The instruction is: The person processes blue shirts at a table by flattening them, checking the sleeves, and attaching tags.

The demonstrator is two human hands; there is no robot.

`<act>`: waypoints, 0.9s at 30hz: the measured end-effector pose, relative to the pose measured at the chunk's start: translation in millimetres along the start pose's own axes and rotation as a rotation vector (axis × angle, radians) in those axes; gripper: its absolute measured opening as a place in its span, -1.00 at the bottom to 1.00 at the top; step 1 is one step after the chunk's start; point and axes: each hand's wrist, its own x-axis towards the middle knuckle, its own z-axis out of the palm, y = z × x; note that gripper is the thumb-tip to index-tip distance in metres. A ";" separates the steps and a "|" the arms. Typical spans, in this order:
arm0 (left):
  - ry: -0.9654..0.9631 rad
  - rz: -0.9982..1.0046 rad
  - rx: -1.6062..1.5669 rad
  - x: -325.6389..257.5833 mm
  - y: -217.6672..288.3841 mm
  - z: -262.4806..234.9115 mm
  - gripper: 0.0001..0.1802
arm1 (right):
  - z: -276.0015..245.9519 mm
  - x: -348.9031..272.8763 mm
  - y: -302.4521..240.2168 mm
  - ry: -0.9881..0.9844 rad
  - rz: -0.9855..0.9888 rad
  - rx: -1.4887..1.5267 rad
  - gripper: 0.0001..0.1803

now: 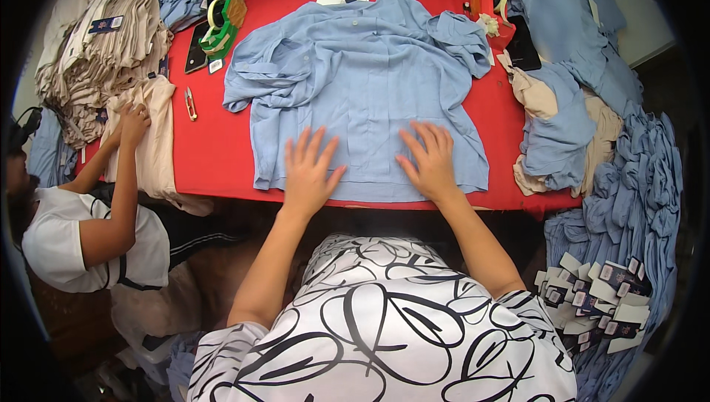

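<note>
A light blue shirt [370,99] lies spread out on the red table covering [207,158], its collar end away from me and its hem near the table's front edge. My left hand [309,173] rests flat on the lower left part of the shirt, fingers spread. On the lower right part lies my right hand [431,161], also flat with its fingers apart. Neither hand grips the cloth. The two short sleeves are bunched at the shirt's sides, and small buttons show on its upper part.
Thread snips [191,105] lie left of the shirt. A green tape dispenser [220,36] and a phone [197,47] are behind them; a red tape dispenser [491,14] stands back right. Beige garments [103,54] pile up left, where a co-worker [96,232] handles one. Tagged blue garments [629,187] hang right.
</note>
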 end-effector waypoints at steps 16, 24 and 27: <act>-0.135 -0.372 -0.369 -59.6 -127.6 -88.9 -0.73 | -21.7 8.3 31.8 -0.084 0.689 0.707 -0.86; 0.079 -0.916 -1.283 -49.2 -181.9 -82.0 -0.75 | -31.2 32.9 35.5 -0.115 0.089 0.027 -0.86; 0.171 -0.922 -1.357 -33.8 -164.0 -94.7 -0.84 | -40.4 4.4 62.5 -0.013 0.199 -0.198 -0.79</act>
